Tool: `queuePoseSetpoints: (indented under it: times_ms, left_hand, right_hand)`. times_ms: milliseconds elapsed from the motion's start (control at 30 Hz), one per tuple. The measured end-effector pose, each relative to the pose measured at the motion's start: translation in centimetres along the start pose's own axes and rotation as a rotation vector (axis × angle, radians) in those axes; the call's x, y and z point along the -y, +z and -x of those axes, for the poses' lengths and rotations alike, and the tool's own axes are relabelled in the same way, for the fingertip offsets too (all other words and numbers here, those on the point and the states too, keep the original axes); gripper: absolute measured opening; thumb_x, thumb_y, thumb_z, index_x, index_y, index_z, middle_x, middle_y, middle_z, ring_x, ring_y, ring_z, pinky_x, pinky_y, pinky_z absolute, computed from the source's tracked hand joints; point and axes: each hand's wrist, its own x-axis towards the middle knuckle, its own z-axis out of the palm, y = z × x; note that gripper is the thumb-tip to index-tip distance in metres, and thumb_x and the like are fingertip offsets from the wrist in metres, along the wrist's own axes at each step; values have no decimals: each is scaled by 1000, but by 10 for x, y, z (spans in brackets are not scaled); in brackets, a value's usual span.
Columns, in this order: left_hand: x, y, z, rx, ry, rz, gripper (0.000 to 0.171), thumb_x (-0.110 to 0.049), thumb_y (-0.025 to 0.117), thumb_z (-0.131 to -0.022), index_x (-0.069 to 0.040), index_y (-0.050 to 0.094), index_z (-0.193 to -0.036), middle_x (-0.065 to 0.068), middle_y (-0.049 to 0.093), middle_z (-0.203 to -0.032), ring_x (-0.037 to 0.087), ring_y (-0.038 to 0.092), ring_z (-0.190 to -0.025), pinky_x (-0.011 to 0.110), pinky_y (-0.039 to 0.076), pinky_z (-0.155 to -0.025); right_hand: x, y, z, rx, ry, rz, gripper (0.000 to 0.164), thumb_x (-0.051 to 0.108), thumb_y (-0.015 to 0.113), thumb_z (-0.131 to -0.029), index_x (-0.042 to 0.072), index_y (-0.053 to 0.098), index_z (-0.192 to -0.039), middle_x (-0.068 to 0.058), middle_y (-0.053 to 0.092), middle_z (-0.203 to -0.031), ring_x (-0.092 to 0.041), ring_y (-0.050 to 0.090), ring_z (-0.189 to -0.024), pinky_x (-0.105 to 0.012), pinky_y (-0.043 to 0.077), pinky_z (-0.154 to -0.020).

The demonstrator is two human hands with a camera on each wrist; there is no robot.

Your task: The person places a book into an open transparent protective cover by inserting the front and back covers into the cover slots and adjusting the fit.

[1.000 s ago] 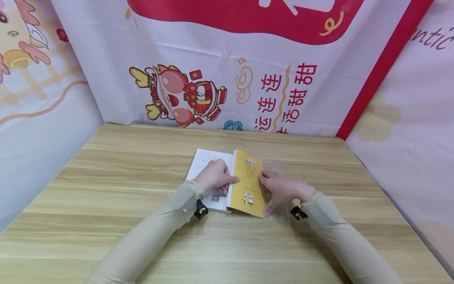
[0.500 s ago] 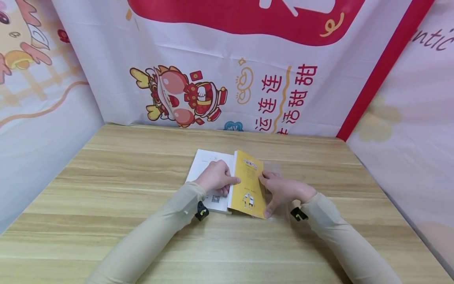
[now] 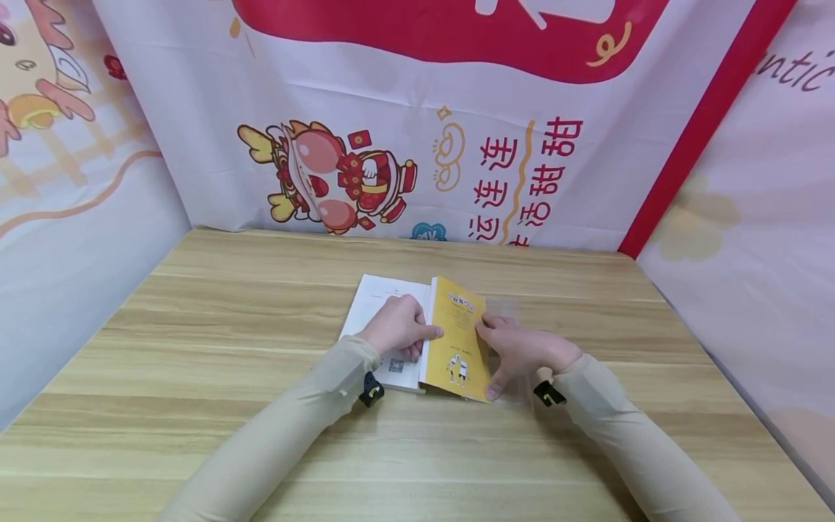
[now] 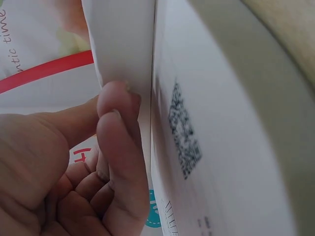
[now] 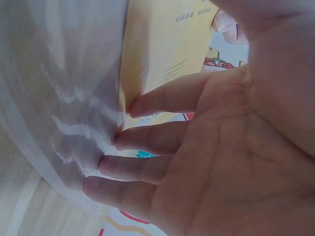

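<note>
A white book [image 3: 373,297] with a printed QR code lies open on the table, its yellow cover [image 3: 453,337] raised at an angle on the right. My left hand [image 3: 396,324] pinches this cover near the fold, thumb on the yellow face and curled fingers behind. The left wrist view shows the fingertips [image 4: 118,105] at the white inner side, beside the QR-code page. My right hand [image 3: 525,349] is at the cover's outer edge, thumb by the near corner. Its fingers [image 5: 162,98] reach out straight against the cover edge and a clear plastic sheet [image 5: 74,113].
The clear sheet extends under and right of my right hand on the wooden table [image 3: 313,449]. A printed white and red cloth [image 3: 391,94] hangs along the table's back edge, with further printed cloths at both sides.
The yellow cover has shifted very slightly to the right. Both hands keep nearly the same positions.
</note>
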Motion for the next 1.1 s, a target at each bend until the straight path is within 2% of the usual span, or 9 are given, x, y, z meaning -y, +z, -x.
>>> queuePoseSetpoints:
  times_ms: [233, 600, 733, 867, 1100]
  left_hand:
    - [-2, 1, 0, -9, 5, -6, 31, -35, 70, -86, -7, 64, -75, 5, 63, -61, 19, 63, -51, 19, 42, -40]
    - [-9, 5, 2, -44, 18, -79, 32, -34, 70, -86, -7, 62, -73, 3, 61, -58, 17, 61, -49, 18, 36, -39]
    - [-9, 5, 2, -40, 32, -79, 32, -34, 70, -86, -7, 62, -73, 3, 61, -58, 17, 61, -49, 19, 38, -40]
    - [-4, 1, -1, 14, 59, -38, 32, -35, 68, -88, -6, 62, -75, 4, 63, -61, 17, 63, -52, 22, 47, -46]
    - [9, -13, -6, 200, 74, 87, 33, -33, 63, -92, -1, 64, -82, 10, 66, -70, 20, 65, -58, 31, 55, -58]
  right_hand:
    - [0, 0, 1, -6, 5, 2, 129, 55, 83, -57, -4, 13, -149, -22, 4, -155, -37, 8, -141, -46, 13, -111]
    - [-1, 0, 2, -12, 9, 18, 128, 56, 83, -57, -3, 15, -150, -22, 5, -155, -37, 9, -141, -46, 15, -111]
    - [-1, 0, 3, -12, 11, 29, 127, 56, 82, -58, -3, 16, -149, -22, 5, -155, -37, 9, -141, -46, 15, -111]
    - [-1, 0, 4, -11, 0, 32, 126, 55, 82, -60, -3, 16, -149, -22, 5, -155, -37, 10, -141, -46, 15, -111]
    - [0, -1, 2, -8, -34, 22, 124, 54, 82, -62, -4, 14, -149, -22, 5, -155, -36, 9, -141, -44, 15, -111]
